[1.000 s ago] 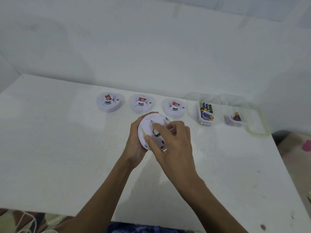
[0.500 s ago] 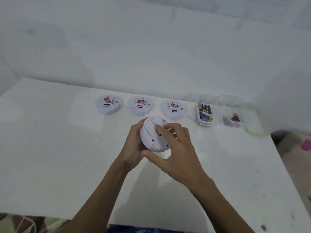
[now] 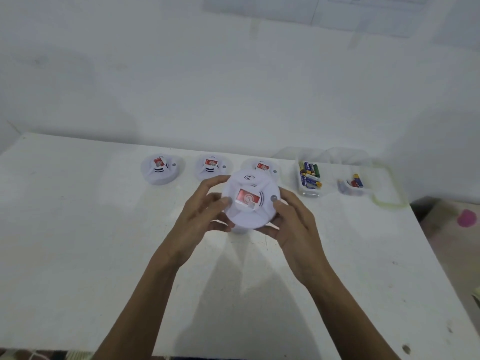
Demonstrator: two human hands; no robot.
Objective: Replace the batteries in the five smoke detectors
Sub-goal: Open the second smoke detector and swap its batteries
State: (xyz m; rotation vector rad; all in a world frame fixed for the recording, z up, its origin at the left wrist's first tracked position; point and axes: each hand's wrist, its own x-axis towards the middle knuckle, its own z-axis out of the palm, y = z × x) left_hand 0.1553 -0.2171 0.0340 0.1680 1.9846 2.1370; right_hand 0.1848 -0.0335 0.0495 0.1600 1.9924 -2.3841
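Note:
I hold a white round smoke detector (image 3: 249, 203) above the table, its front with the red sticker facing up at me. My left hand (image 3: 200, 216) grips its left edge and my right hand (image 3: 293, 222) grips its right edge. Behind it stands a row of three more white detectors: one at the left (image 3: 161, 170), one in the middle (image 3: 211, 167), and one partly hidden behind the held unit (image 3: 267, 167). A clear box (image 3: 309, 178) of several batteries sits to the right.
A smaller clear tub (image 3: 353, 184) with a few batteries sits further right, beside a clear lid with a greenish rim (image 3: 387, 201). The white table's (image 3: 78, 242) right edge drops to a floor with a pink object (image 3: 467, 216). A white wall stands behind.
The detector was back side up with my right fingers on its battery bay; it has been turned over, and both hands now hold it by the rim with the sticker up.

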